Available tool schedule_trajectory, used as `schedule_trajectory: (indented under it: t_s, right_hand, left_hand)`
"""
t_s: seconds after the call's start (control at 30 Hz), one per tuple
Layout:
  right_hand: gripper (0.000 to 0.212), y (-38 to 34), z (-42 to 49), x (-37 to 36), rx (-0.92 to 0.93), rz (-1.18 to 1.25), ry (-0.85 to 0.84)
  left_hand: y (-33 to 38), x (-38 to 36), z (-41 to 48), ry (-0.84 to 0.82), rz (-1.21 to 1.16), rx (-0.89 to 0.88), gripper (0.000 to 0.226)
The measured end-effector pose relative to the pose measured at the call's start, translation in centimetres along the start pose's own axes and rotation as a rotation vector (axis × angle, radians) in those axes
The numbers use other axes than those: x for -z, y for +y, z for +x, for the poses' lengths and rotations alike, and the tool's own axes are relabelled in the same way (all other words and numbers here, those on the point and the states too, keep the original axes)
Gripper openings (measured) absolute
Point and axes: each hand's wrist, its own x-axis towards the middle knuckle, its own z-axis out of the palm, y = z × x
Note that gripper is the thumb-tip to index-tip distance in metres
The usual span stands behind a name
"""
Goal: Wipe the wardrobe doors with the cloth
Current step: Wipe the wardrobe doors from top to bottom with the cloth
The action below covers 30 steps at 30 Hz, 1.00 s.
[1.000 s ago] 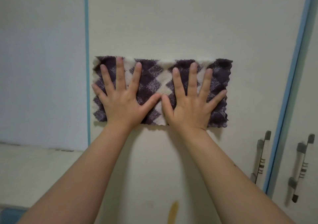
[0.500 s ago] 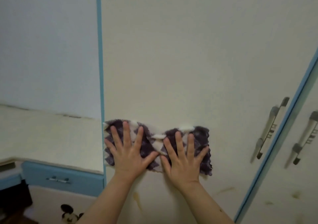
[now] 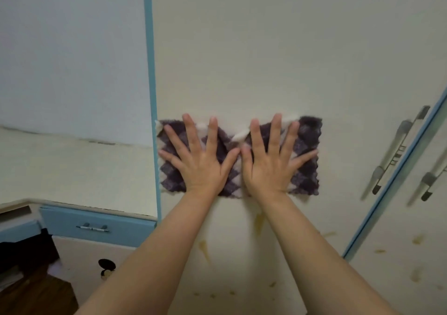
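Left hand (image 3: 202,167), right hand (image 3: 271,167): grip open, palms flat, pressing cloth (image 3: 306,145) against wardrobe door (image 3: 242,48).

One head view, facing the wardrobe door (image 3: 242,60) close up, angled slightly downward; arms reach forward

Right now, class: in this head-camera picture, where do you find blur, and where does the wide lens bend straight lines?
Head view: motion blur smears the door handles at right and softens the cloth; the blue door edge leans and bows from the wide lens; light is soft and even, with no glare on the wardrobe door.
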Motion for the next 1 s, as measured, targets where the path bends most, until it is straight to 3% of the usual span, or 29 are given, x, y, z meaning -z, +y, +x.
schedule_trajectory:
  t_s: [0.17, 0.3, 0.43, 0.77, 1.0]
  right_hand:
    - [0.057, 1.7, 5.2, 1.0, -0.049, 0.048, 0.177]
    - [0.054, 3.2, 5.3, 0.7, 0.152, 0.081, 0.286]
    - [0.059, 4.6, 1.9, 0.0, 0.347, 0.044, 0.223]
    - [0.056, 9.6, -10.8, -1.2, 0.427, -0.034, -0.029]
    - [0.060, 11.3, -8.6, 0.0, 0.380, 0.006, -0.004]
  left_hand:
    - [3.5, 1.8, 5.0, 0.060, 0.025, -0.007, 0.083]
    - [4.5, 1.6, 5.6, 0.097, 0.070, -0.032, 0.080]
    - [3.1, -0.5, 2.2, 0.146, 0.091, -0.105, 0.080]
    - [0.7, -5.7, -11.4, -0.032, 0.094, -0.070, 0.084]
    - [2.6, -5.0, -10.6, -0.069, 0.041, -0.013, 0.088]
